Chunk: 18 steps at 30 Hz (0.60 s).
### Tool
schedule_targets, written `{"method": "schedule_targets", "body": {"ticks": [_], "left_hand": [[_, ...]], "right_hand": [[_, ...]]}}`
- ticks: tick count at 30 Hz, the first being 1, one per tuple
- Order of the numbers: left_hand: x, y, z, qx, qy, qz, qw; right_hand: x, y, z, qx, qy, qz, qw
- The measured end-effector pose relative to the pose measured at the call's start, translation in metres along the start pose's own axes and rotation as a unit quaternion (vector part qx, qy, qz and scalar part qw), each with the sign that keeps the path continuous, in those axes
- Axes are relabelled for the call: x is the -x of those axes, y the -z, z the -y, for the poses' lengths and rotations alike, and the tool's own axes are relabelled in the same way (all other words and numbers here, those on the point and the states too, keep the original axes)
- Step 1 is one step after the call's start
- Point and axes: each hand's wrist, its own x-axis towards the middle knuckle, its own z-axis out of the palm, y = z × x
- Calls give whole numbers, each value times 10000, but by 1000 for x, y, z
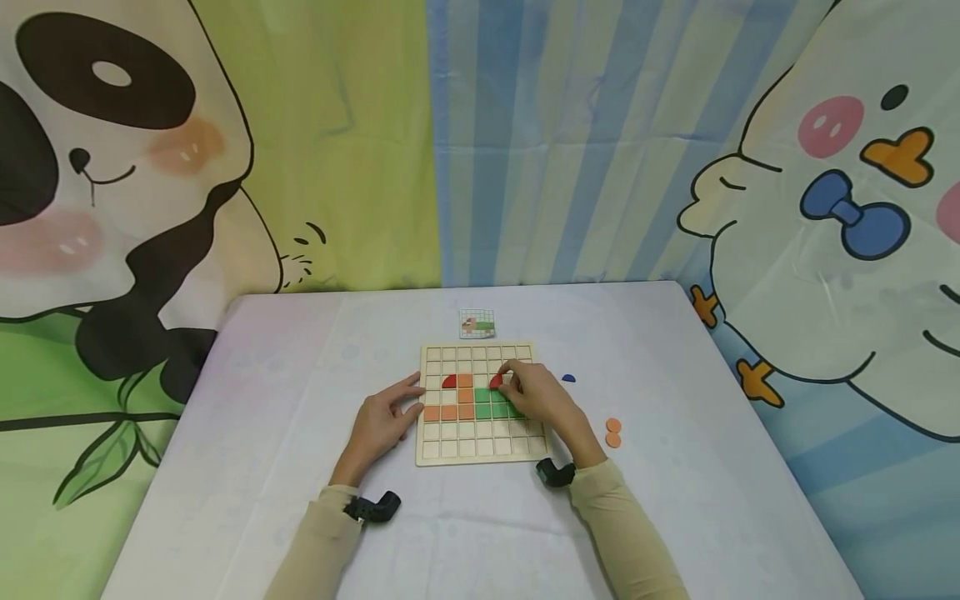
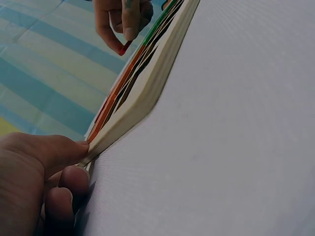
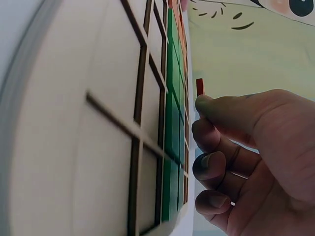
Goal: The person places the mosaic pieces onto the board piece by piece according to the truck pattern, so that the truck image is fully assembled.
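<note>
My right hand (image 1: 531,390) pinches a small red half-round piece (image 1: 496,381) between thumb and fingertips, over the right part of a wooden grid board (image 1: 480,450). In the right wrist view the red piece (image 3: 200,87) sticks up past the thumb tip, just off the board. My left hand (image 1: 378,422) rests at the board's left edge, fingertips touching the rim, as the left wrist view also shows. On the board lie orange squares (image 1: 448,412), green squares (image 1: 491,403) and another red half-round piece (image 1: 449,381). The right hand hides some cells.
Behind the board lies a small picture card (image 1: 477,323) with a grid pattern. Right of the board are a blue half-round piece (image 1: 568,378) and two orange round pieces (image 1: 613,432). All stand on a white-covered table (image 1: 247,467), with printed curtains behind.
</note>
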Motion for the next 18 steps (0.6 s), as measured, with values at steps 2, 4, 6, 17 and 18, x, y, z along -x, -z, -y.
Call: {"method": "schedule_targets", "body": {"ticks": [2, 4, 6, 17, 18], "left_hand": [[0, 0, 0, -1, 21, 8, 10000], [0, 1, 0, 3, 46, 37, 10000], [0, 1, -1, 6, 67, 63, 10000], [-1, 1, -2, 66, 129, 92, 9999], [-1, 1, -2, 69, 132, 96, 9998]], "right_hand": [[-2, -3, 3, -41, 76, 6, 10000], [-3, -7, 7, -90, 140, 25, 9999], [-4, -10, 11, -85, 206, 56, 9997], [-9, -25, 34, -114, 391, 270, 9988], [-9, -26, 35, -62, 406, 286, 9987]]}}
